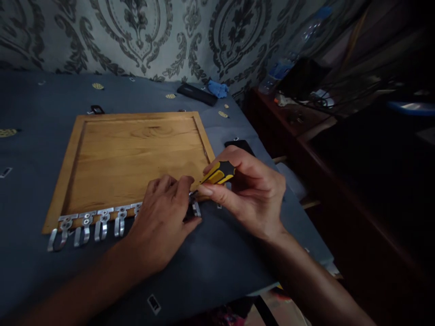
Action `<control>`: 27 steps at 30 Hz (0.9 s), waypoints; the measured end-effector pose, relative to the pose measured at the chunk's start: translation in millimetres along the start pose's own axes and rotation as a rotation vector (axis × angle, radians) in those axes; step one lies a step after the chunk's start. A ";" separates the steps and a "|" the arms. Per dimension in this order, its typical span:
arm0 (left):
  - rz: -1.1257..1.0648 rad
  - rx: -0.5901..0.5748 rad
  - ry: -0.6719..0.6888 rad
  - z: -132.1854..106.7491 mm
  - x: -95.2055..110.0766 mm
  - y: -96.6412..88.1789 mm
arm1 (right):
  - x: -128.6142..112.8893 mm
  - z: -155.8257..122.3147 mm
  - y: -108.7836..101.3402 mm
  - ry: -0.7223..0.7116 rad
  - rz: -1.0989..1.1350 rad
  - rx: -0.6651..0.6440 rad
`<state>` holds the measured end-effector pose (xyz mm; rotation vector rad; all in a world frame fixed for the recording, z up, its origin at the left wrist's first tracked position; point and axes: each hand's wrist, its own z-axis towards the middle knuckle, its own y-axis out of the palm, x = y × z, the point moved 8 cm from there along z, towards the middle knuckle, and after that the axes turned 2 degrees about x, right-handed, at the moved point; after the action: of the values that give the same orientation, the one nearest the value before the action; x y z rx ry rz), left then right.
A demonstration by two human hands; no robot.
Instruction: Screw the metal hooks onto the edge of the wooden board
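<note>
A framed wooden board [139,158] lies flat, with a metal hook rail [102,213] along its near edge. Several curved silver hooks hang from the rail over the near side. My left hand [166,217] is closed over the rail's right part, fingers on top and thumb below by a hook [196,208]; its palm hides the middle hooks. In my right hand [253,194] is a screwdriver [219,173] with a yellow and black handle, pinched between thumb and fingers. The screwdriver slants down toward the rail's right end; its tip is hard to make out.
Behind the board, a dark oblong case [197,94] and a crumpled blue cloth [218,88] rest on the grey-blue covered surface. A black flat object [240,146] lies beyond my right hand. A plastic bottle [282,68] stands on brown furniture [272,117] at right.
</note>
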<state>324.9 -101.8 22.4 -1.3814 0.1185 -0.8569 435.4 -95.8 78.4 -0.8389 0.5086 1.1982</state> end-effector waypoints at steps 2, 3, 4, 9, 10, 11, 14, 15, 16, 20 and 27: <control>-0.004 -0.002 -0.001 0.0 -0.1 0.3 | 1.9 -1.4 -2.1 0.010 0.000 0.054; -0.006 -0.002 -0.002 0.0 -0.2 0.4 | 2.9 -2.0 -3.3 0.024 0.005 0.075; -0.005 -0.002 -0.005 0.1 -0.5 0.3 | 4.2 -2.5 -4.0 0.046 0.018 0.085; 0.016 -0.009 -0.011 0.5 -1.1 0.3 | 13.7 -4.1 -4.6 0.208 0.123 0.022; 0.018 -0.009 -0.009 0.6 -1.0 0.1 | 14.8 -4.3 -4.7 0.225 0.148 0.001; 0.018 -0.008 -0.008 0.7 -0.8 -0.2 | 15.5 -4.5 -4.6 0.234 0.173 -0.021; 0.020 -0.005 -0.015 0.9 -1.3 -1.0 | 18.0 -5.9 -3.1 0.261 0.221 -0.075; 0.021 -0.007 -0.017 0.9 -1.5 -1.0 | 18.7 -6.4 -3.0 0.267 0.231 -0.074; 0.022 -0.010 -0.016 0.9 -1.6 -0.8 | 19.0 -6.7 -3.3 0.270 0.235 -0.061; 0.037 -0.024 -0.021 1.1 -2.5 1.2 | 16.2 -7.3 -4.0 0.245 0.172 0.021; 0.044 -0.059 -0.043 2.0 -3.5 3.7 | 12.1 -8.4 -2.1 0.208 0.193 -0.011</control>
<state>325.2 -98.2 18.2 -1.4467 0.1417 -0.7926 441.8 -95.5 65.0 -0.9454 0.7669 1.2965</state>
